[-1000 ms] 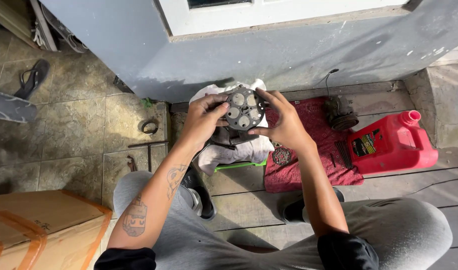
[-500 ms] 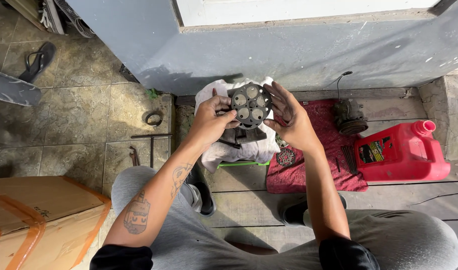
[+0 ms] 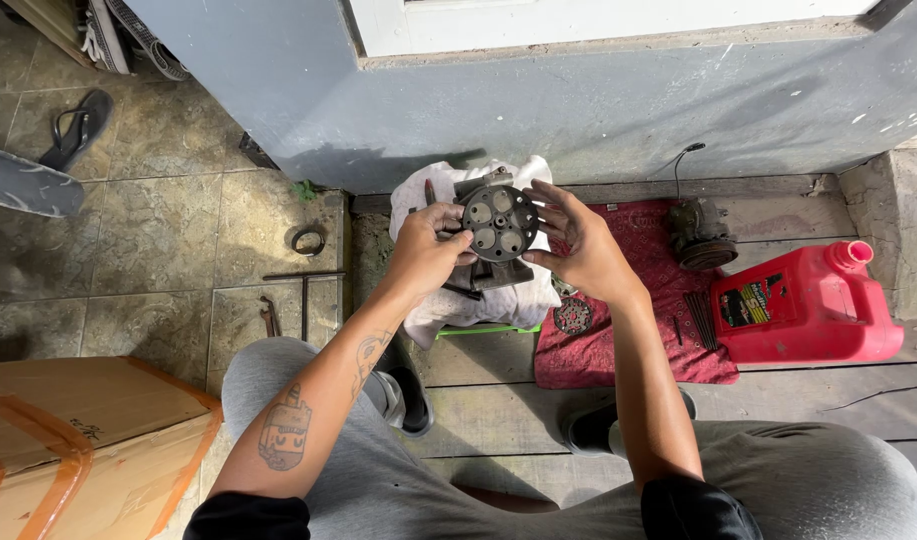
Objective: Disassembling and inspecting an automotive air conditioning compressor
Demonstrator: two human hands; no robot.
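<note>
Between the left hand and right hand, both grasping its rim, sits a round dark metal plate with pale holes, over a white rag.

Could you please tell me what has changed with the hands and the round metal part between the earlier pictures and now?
Little has changed. Both hands keep hold of the round metal part over the white cloth; the left hand grips its left edge, while the right hand has opened its fingers and steadies the right edge. The part seems slightly raised and turned. The red cloth, red jug and cardboard box stayed put.
</note>
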